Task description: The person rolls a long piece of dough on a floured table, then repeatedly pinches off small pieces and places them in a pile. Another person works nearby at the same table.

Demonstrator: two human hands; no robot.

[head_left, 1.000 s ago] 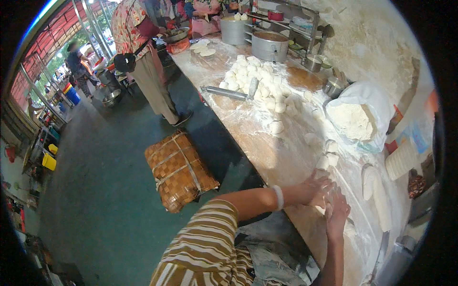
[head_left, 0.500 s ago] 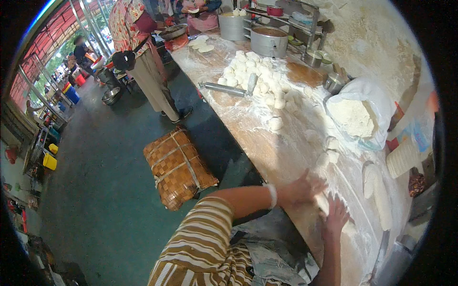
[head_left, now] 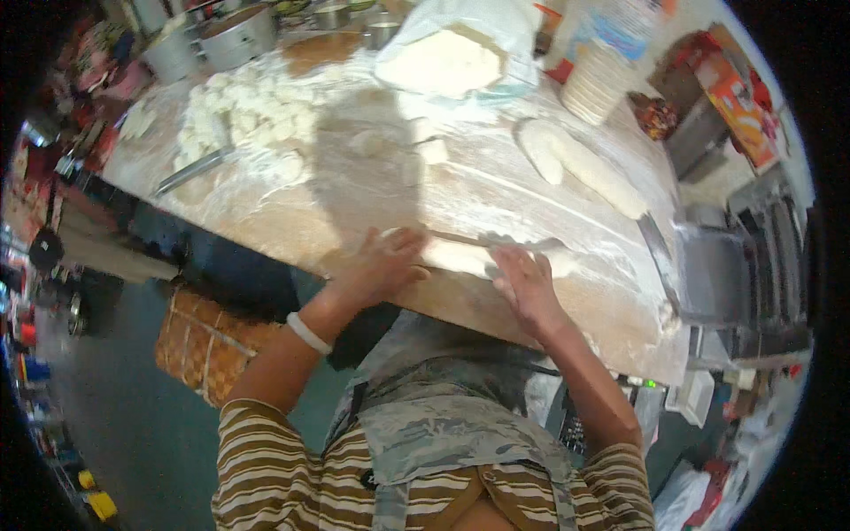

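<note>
A pale dough rope (head_left: 458, 257) lies along the near edge of the floured wooden table (head_left: 482, 305). My left hand (head_left: 390, 264), with a white band at its wrist, rests over the rope's left end, palm down with the fingers stretched out. Farther right, my right hand (head_left: 529, 279) lies on the rope with its fingers spread. Each hand presses from above and grips nothing. A small dough lump (head_left: 432, 150) sits beyond them. A thicker, folded dough roll (head_left: 589, 173) is at the far right.
Many dough pieces (head_left: 252, 111) are heaped at the far left, beside a metal rolling pin (head_left: 195, 170). An open flour bag (head_left: 443, 66) stands at the back. A long flat blade (head_left: 657, 265) lies near the right edge. A woven basket (head_left: 208, 341) is on the floor.
My view has swung to the right and down over the table. My hands have moved farther apart along the dough rope, which now shows between them.
</note>
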